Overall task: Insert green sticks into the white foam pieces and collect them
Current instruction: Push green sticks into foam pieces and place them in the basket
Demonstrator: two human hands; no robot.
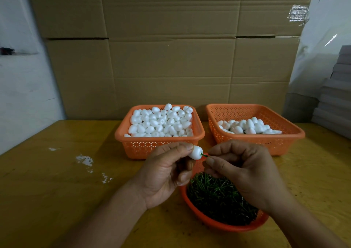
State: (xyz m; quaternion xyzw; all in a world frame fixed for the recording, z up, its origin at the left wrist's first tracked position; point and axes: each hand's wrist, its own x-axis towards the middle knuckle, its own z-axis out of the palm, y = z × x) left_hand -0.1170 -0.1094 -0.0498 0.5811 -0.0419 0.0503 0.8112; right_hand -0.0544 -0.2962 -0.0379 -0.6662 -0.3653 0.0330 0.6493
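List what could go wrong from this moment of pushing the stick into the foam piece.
1. The green stick is thin and pinched near its free end by the right hand; it might bend or slip instead of going in.
2. The left hand holds the foam piece only by the fingers; a push could knock it into the basket of sticks below.

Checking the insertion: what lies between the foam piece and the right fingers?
In the head view, only a short bare length of green stick spans from the foam piece to the right fingers.
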